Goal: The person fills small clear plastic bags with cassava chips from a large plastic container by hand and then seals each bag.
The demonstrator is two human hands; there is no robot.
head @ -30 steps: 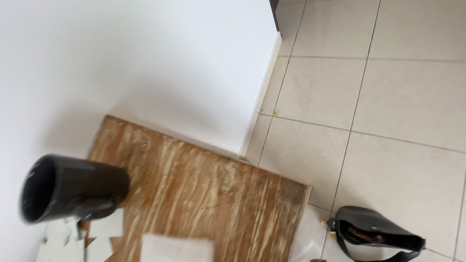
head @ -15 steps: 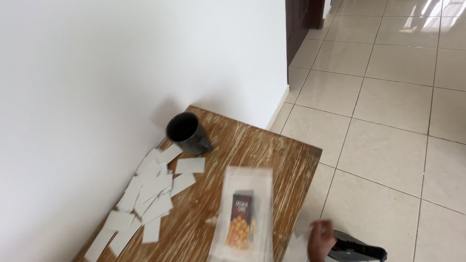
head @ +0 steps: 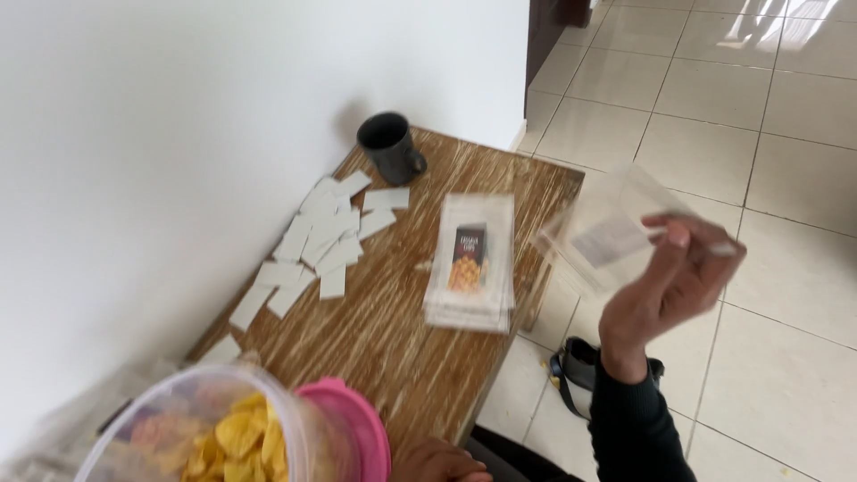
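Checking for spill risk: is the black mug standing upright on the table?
No, the mug lies tipped on its side at the far end of the table, near the white slips.

Single view only: the head-worn camera is looking steeply down from above the near end of the desk (head: 393, 330), facing along it toward its far edge and the white wall (head: 178, 134). The near corner is sitting close; tiled floor (head: 786, 178) is filling the right side.

Right hand (head: 665, 290) raised, pinching a clear plastic pouch (head: 611, 230). Wooden table (head: 402, 348) bears stacked pouches (head: 470, 263), white paper slips (head: 323, 236), black mug (head: 391, 145), chip-filled tub (head: 228, 433).
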